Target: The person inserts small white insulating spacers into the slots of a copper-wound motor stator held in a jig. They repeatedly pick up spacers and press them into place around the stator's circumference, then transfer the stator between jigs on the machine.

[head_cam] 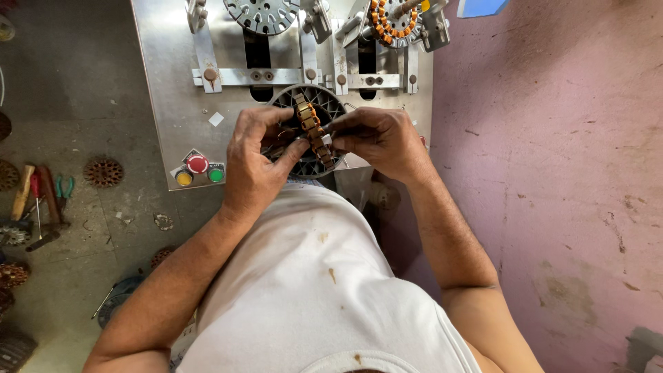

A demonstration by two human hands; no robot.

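Left hand (pixel 252 162) and right hand (pixel 376 138) pinch a stiff, seemingly heavy copper-wound stator (pixel 312 131) by its rim, buttons (pixel 197 170) at eight o'clock.

Lighting: even, soft daylight, moderately bright. Glare: pale sheen on the steel machine plate (pixel 173 76) above and left of the hands (pixel 318 148). Shadows: faint, soft-edged, under the hands and beside the forearms. Focus: sharp at the hands; slightly softer on floor items far left. Distortion: wide-angle stretch toward frame edges. Motion blur: not evident.
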